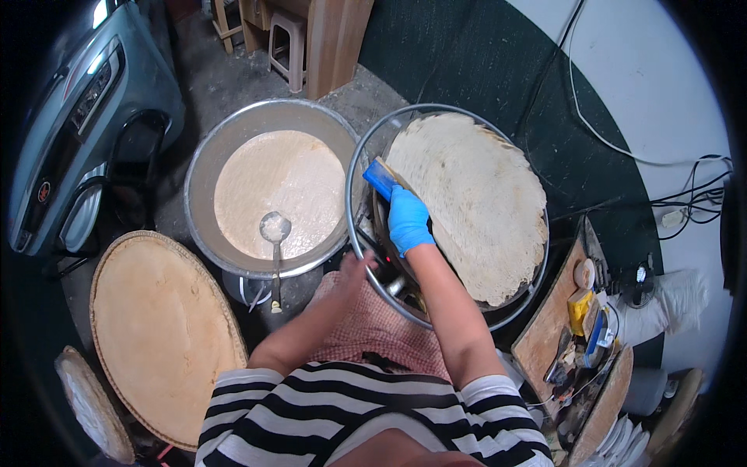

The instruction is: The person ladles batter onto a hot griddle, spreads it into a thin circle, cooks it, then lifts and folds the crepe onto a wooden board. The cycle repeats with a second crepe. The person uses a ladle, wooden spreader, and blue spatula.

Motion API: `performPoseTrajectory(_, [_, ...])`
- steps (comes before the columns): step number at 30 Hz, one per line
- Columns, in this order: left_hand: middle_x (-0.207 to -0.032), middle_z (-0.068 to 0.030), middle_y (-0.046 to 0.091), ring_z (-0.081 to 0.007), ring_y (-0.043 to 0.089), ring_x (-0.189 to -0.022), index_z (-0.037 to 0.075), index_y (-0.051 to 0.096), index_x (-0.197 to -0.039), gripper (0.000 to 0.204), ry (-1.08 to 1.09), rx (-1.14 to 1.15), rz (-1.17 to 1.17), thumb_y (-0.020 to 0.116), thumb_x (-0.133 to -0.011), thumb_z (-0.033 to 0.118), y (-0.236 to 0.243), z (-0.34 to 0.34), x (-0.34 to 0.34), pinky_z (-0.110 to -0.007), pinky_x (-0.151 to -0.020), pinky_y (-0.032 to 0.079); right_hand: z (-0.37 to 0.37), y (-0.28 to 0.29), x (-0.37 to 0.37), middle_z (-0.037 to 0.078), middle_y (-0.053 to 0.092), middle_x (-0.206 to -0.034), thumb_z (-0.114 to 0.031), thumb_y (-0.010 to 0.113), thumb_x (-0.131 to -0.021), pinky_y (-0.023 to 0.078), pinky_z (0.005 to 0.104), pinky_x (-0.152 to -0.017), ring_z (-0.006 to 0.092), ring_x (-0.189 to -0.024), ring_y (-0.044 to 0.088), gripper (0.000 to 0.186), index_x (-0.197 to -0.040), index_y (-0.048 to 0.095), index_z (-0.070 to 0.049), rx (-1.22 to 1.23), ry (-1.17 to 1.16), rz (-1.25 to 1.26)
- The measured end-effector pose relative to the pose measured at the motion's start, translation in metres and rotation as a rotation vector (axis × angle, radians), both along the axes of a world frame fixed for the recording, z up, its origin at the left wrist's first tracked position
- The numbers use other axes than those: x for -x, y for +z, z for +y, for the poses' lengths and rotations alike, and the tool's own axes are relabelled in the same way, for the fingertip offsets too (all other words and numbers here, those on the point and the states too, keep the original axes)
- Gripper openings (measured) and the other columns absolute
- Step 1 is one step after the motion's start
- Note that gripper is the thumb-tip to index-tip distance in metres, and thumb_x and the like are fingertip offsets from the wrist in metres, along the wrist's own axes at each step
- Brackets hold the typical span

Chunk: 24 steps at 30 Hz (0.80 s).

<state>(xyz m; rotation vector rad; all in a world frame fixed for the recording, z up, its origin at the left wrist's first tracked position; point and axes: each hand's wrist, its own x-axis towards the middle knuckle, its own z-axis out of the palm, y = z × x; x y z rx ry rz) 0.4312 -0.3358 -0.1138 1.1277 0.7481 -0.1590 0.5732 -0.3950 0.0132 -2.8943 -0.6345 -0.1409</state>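
Note:
My right hand, in a blue glove, is closed around a blue scraper. The scraper sits at the left edge of a big pale flatbread, which lies on a round dark griddle with frayed, lifted-looking edges. A wide metal ring encircles the griddle. My bare left hand is low beside the ring's left side; its fingers are blurred, and whether they touch the ring is unclear. Left of the griddle, a large metal basin contains pale batter. Across the basin's near rim rests a ladle.
A round woven tray bearing a stack of thin flatbreads stands at the left, below a parked scooter. A plastic stool is behind. At right, a wooden board carries small tools; cables hang along the wall.

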Motion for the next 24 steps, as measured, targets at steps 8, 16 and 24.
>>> performPoseTrajectory(8, [-0.074, -0.0066, 0.063, -0.0131, 0.058, -0.067, 0.003, 0.063, -0.076, 0.031, -0.202, 0.092, -0.106, 0.051, -0.089, 0.028, 0.002, -0.059, 0.056, -0.027, -0.063, 0.046, -0.005, 0.003, -0.011, 0.020, 0.062, -0.081, -0.005, 0.047, -0.082, 0.050, 0.0440, -0.068, 0.0361, -0.076, 0.062, 0.011, -0.089, 0.056, -0.002, -0.008, -0.048, 0.011])
performPoseTrajectory(16, [-0.066, -0.0013, 0.054, -0.0103, 0.050, -0.062, 0.007, 0.054, -0.075, 0.028, 0.088, -0.141, -0.227, 0.052, -0.087, 0.033, 0.005, 0.002, 0.001, -0.025, -0.057, 0.040, -0.008, 0.004, -0.025, 0.021, 0.062, -0.082, -0.003, 0.048, -0.082, 0.051, 0.0419, -0.068, 0.0344, -0.075, 0.063, 0.010, -0.085, 0.057, -0.001, -0.001, -0.059, 0.002])
performPoseTrajectory(24, [-0.079, -0.0047, 0.060, -0.0139, 0.056, -0.066, 0.003, 0.061, -0.087, 0.027, -0.290, 0.116, -0.107, 0.050, -0.091, 0.027, -0.020, -0.077, 0.073, -0.029, -0.060, 0.046, -0.028, -0.004, -0.044, 0.024, 0.061, -0.085, -0.003, 0.047, -0.083, 0.050, 0.0431, -0.071, 0.0366, -0.079, 0.062, 0.011, -0.087, 0.057, 0.001, -0.068, -0.152, -0.020])
